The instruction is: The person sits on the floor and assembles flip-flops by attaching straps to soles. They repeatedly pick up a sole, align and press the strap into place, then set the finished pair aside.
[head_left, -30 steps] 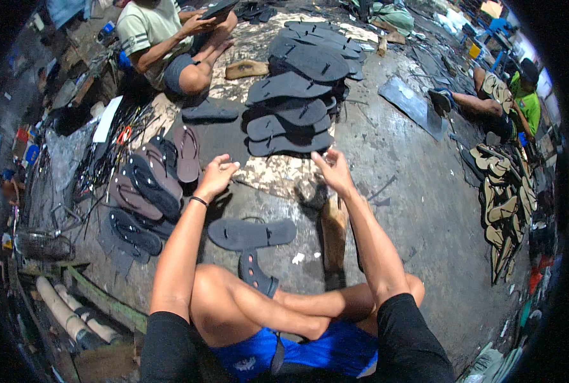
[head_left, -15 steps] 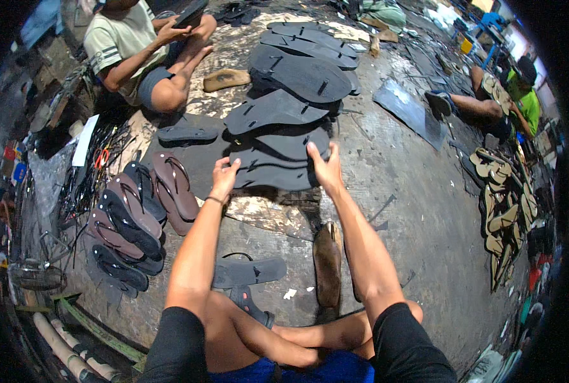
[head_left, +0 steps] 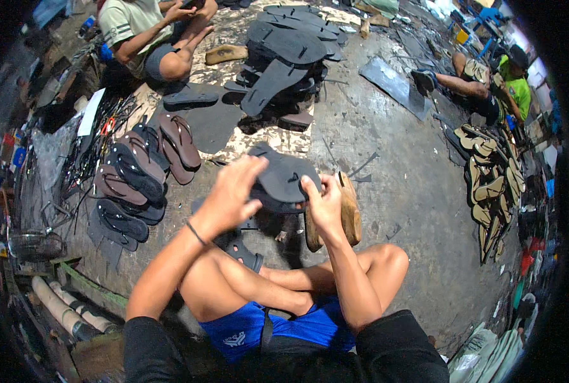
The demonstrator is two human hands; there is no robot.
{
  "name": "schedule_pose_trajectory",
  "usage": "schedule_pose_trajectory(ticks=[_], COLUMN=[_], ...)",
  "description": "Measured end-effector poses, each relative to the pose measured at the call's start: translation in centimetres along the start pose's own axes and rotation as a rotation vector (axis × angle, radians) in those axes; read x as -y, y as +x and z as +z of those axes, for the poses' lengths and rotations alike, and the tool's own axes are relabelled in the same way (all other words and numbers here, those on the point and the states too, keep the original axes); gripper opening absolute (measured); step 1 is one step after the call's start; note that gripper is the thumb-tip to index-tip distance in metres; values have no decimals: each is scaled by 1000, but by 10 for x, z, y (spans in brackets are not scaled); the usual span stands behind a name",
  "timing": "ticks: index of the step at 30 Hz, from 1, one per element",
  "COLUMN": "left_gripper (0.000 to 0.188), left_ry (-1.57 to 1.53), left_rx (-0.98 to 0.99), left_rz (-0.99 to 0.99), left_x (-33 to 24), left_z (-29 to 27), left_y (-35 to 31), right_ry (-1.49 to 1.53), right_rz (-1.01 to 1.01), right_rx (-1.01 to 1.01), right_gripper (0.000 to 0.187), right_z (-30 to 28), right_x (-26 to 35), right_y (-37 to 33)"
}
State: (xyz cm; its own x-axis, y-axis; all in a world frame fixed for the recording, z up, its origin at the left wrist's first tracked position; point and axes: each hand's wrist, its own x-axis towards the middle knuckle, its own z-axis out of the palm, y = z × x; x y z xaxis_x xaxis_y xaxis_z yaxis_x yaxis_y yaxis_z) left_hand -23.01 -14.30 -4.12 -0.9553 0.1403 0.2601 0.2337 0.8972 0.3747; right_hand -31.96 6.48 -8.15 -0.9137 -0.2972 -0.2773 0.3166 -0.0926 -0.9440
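pinching a dark sole point(head_left: 280, 171) above the floor point(head_left: 425, 217) between the fingers of the right hand point(head_left: 325, 205), with those of the left hand point(head_left: 229, 196) spread at its left edge, perhaps not touching, and so risking a twist or drop from one-sided support.

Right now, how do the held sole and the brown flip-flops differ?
Colour: the held sole is dark grey to black; the brown flip-flops are brown.
Straps: the held sole shows none; the brown flip-flops have theirs fitted.
Position: the right hand grips the held sole; the brown flip-flops lie untouched, further left.
Shared: flat footwear shape.
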Motion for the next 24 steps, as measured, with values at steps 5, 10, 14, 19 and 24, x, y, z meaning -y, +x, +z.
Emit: schedule_pose_trajectory(ticks=[5, 10, 14, 19, 24], left_gripper=[44, 37, 53, 46, 44], left_ry=[87, -415, -722, -872, -768], left_rx=[-254, -276, -22, 50, 123], left_rz=[184, 19, -85, -134, -188], left_x=[-113, -163, -184, -185, -184], left_z=[-25, -42, -54, -58, -56], left_y=[-53, -116, -158, -183, -185], right_ry=[87, -348, -332, -468, -426], right_rz=[-91, -732, -564, -643, -655], right_rx=[223, 514, 831, 991, 961], right_gripper=[50, 69, 50, 35, 31], right_z=[-17, -60, -68, -56, -47], right_x=[43, 54, 46, 50, 32], right_y=[-122, -176, -203, -209, -209])
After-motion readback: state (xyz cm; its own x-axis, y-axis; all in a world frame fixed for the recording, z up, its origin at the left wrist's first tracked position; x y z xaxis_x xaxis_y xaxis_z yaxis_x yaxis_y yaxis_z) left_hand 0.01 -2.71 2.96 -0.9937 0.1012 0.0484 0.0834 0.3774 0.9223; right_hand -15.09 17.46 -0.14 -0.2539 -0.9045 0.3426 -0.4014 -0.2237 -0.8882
